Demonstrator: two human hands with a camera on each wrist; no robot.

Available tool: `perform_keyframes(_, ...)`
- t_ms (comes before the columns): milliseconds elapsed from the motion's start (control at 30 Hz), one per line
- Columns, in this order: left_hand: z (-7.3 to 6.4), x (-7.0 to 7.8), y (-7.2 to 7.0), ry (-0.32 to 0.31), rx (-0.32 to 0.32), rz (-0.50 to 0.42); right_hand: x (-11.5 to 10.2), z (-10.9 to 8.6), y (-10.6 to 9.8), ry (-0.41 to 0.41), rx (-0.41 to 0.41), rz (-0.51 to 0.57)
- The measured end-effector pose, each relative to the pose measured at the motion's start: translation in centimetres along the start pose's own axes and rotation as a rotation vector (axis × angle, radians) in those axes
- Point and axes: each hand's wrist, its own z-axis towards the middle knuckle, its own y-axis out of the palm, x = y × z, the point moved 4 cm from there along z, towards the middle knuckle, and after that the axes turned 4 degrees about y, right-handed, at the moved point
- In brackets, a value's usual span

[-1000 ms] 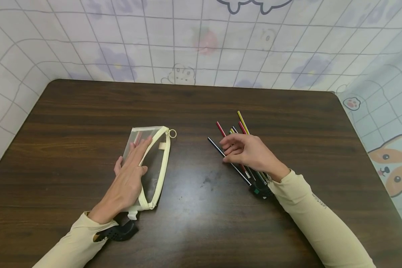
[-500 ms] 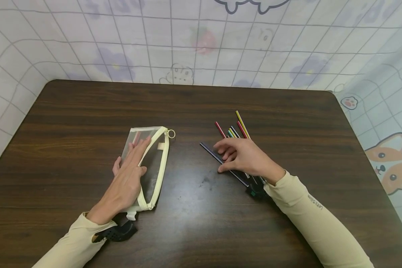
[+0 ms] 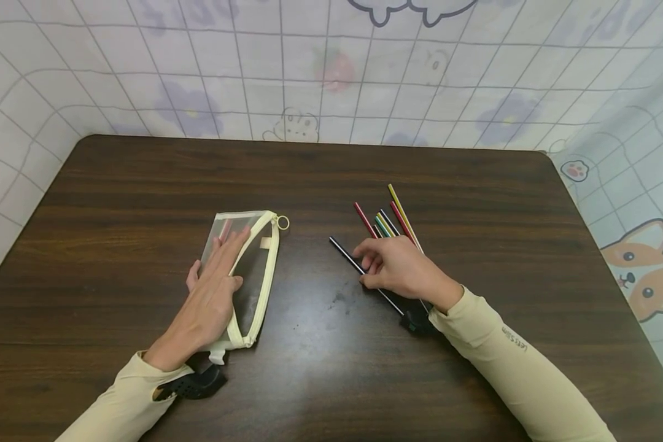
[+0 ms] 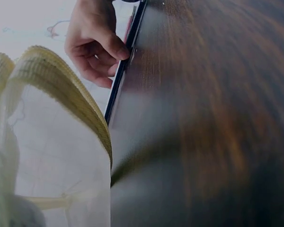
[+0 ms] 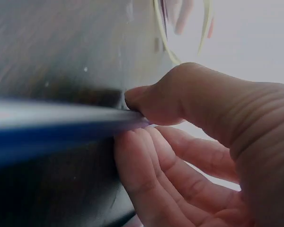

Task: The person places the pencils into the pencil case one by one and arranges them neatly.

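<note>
In the head view, my left hand [image 3: 212, 294] rests with straight fingers on a see-through zip pouch [image 3: 252, 288] edged in pale yellow. The pouch lies with its zip parted, and something reddish shows through it near the fingertips. My right hand [image 3: 400, 270] pinches a dark striped pencil [image 3: 345, 253] between thumb and fingers; the right wrist view shows its blue and white stripes. Beside and partly beneath that hand are several other pencils, among them a yellow one [image 3: 395, 197] and a red one [image 3: 363, 216]. Their near ends are mostly hidden by the hand and sleeve.
Both hands work over a dark wood-grain table [image 3: 304, 393]. A white gridded sheet [image 3: 243, 73] with cartoon prints rises behind the table's far edge and along its sides. Bare tabletop separates the pouch from the pencils.
The dark striped pencil has shifted left and nearer me, away from the other pencils. My right hand has come lower onto it. The left hand and pouch stay put.
</note>
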Motion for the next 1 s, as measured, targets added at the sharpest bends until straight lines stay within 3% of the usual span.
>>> perform_keyframes(200,0.0,0.1,0.0,0.002,0.001,-0.008,0.4,0.0,-0.2,0.058,-0.049,0.107)
perform_keyframes(567,-0.2,0.3,-0.1,-0.027,-0.009,-0.015,1.4,0.3,0.0,0.182,-0.128,0.493)
perform_keyframes(800,-0.2,0.2,0.0,-0.003,0.01,-0.022,1.2,0.3,1.0,0.225,-0.203,0.798)
perform_keyframes(1000,0.0,0.3,0.0,-0.023,0.006,-0.016,0.8,0.7,2.0,0.233,-0.228,0.892)
